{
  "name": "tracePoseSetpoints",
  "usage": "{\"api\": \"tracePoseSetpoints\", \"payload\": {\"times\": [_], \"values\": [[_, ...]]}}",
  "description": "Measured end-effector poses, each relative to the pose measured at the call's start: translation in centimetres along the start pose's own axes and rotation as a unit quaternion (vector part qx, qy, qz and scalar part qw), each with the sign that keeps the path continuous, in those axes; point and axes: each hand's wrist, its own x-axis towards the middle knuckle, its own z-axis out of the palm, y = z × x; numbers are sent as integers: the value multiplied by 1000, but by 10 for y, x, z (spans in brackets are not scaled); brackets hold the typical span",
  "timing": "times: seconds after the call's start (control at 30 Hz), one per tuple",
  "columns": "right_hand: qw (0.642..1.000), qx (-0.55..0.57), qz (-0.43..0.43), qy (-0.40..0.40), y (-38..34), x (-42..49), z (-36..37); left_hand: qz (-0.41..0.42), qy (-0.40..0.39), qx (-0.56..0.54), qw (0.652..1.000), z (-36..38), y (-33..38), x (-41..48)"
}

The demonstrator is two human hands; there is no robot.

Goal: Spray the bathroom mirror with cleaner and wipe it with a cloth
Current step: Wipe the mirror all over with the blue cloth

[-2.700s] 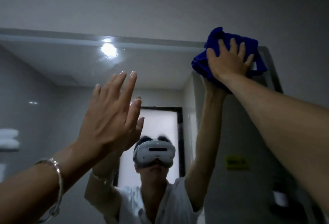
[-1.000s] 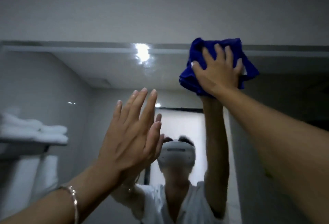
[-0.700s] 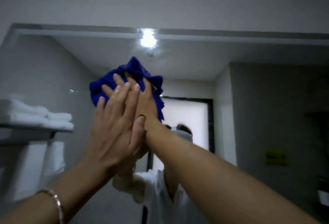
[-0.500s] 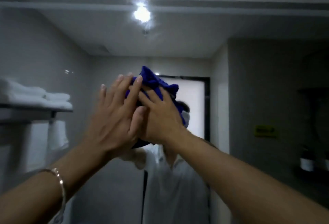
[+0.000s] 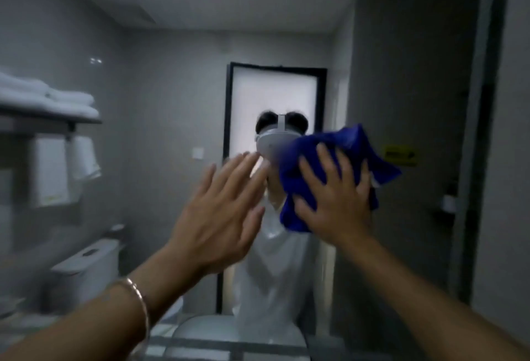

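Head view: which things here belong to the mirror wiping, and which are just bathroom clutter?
Job: mirror; blue cloth pressed under the right hand; left hand, open and empty.

Clutter, all reflections: towels, toilet tank, door, yellow sign.

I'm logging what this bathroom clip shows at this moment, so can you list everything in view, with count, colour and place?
mirror: one, filling most of the view; its dark edge runs down the right.
cloth: one, blue, pressed on the glass right of centre.
Seen as reflections:
folded towels: a white stack on a shelf, upper left.
hanging towels: two, white, under that shelf.
toilet: one, white, lower left.
door: one, pale with dark frame, centre.
sign: one, yellow, right.
person: one, white top, white headset.
bracelet: one, silvery, left wrist.
left hand: open, empty.
right hand: flat grip on the cloth.
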Motion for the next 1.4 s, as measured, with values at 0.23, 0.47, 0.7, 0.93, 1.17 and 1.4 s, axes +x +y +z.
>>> {"api": "tracePoseSetpoints", "payload": {"times": [0.23, 0.47, 0.7, 0.93, 1.17, 1.4], "values": [[971, 0, -218, -102, 49, -34, -13, 75, -79, 40, 993, 35, 94, 23], [995, -55, -53, -59, 133, 77, -62, -28, -86, 61, 994, 11, 111, 154], [1000, -5, 5, -15, 146, -26, -24, 85, -46, 52, 994, 77, 147, 100], [991, 67, -2, -116, 143, -201, -2, 138, -113, 38, 983, 150, 204, -28], [995, 46, -2, -92, 151, -179, 1, 32, -74, -10, 997, 144, 241, -5], [995, 64, 80, 2, 198, -18, -39, -35, 51, -52, 997, 74, 229, 173]]}}
